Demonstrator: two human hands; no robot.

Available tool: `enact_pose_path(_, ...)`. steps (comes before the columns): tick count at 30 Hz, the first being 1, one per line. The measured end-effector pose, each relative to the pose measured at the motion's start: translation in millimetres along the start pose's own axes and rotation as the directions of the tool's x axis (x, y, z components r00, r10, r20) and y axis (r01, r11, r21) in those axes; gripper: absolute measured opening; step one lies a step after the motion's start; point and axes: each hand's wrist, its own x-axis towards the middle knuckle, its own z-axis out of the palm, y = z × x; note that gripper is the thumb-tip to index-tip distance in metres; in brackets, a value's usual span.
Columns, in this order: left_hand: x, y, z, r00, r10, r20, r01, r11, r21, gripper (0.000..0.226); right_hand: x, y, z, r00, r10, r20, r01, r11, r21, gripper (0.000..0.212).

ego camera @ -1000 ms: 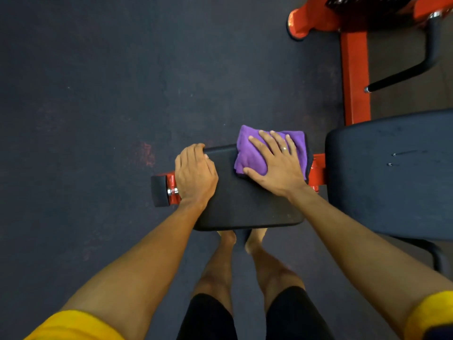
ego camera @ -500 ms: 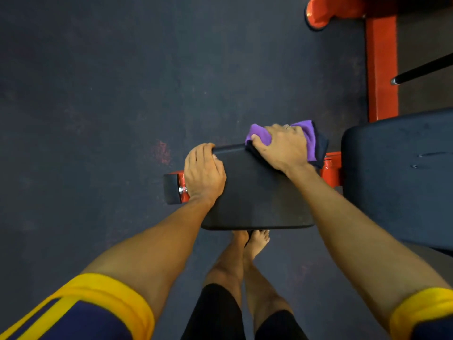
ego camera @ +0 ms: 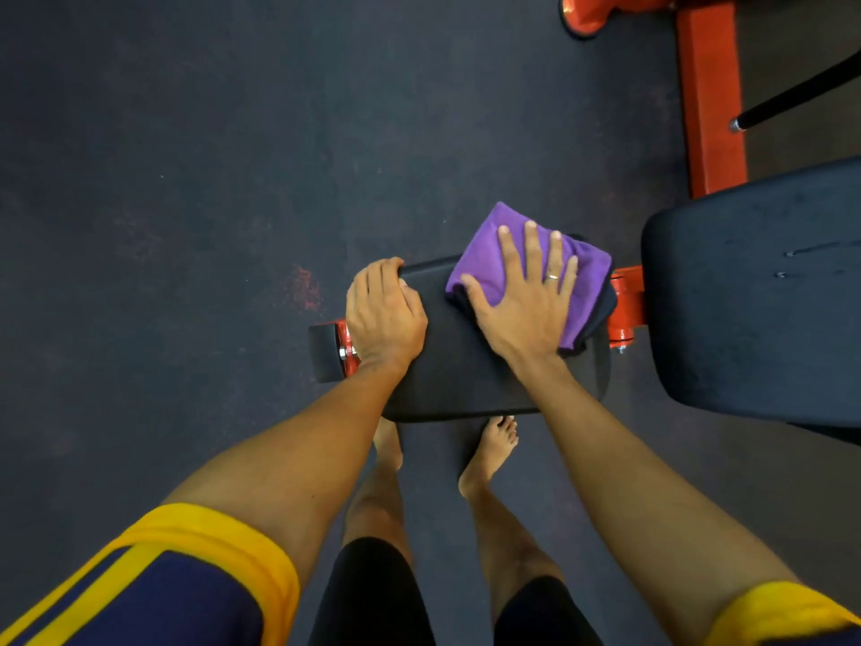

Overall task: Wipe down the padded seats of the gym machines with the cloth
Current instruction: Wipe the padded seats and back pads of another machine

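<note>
Leverage — our left hand [ego camera: 384,314] clasps the black padded seat [ego camera: 466,377] steady while our flat-fingered right hand [ego camera: 522,307] presses the purple cloth [ego camera: 484,247].

Dark rubber floor [ego camera: 186,179] all round, with a reddish scuff [ego camera: 305,289] worn into it. Far right, an orange beam [ego camera: 710,95] lies along it, its rounded foot [ego camera: 591,14] alongside. A black bar [ego camera: 801,95] slants in, its metal tip just beside the beam.

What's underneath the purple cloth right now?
The black seat pad lies under the purple cloth; the right hand presses flat on top. The covered part is hidden.
</note>
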Motion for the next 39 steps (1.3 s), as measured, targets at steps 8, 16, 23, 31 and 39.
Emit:
enact_pose_path(8,-1.9,-3.4,0.3,1.000,0.024,-0.018,-0.025,0.999,-0.039,0.036,-92.9,-7.6,13.9,0.985,-0.166,0.038,0.167,0.986,-0.008,0.059)
enact_pose_path(16,-2.1,-4.5,1.0,0.988,0.143,-0.055,-0.142,0.989,0.034,0.034,-47.3,-20.6,17.1,0.947,0.320,0.004,-0.318,0.940,0.127,0.063)
enact_pose_path(23,-3.3,-9.2,-0.3,0.947,0.315,0.059,-0.320,0.941,0.115,0.050,-141.3,-18.2,27.7,0.998,0.055,0.012,-0.056,0.996,0.068,0.065)
enact_pose_path(31,-8.3,-15.2,-3.7,0.775,0.591,0.224,-0.618,0.783,0.074,0.058,-102.7,-48.5,23.9,0.813,0.582,0.016,-0.568,0.787,0.242,0.062)
enact_pose_path(39,-10.6,-9.9,-10.6,0.605,0.724,0.330,-0.764,0.645,-0.015,0.061,-182.9,-70.2,42.2,0.850,0.524,0.058,-0.515,0.800,0.309,0.059)
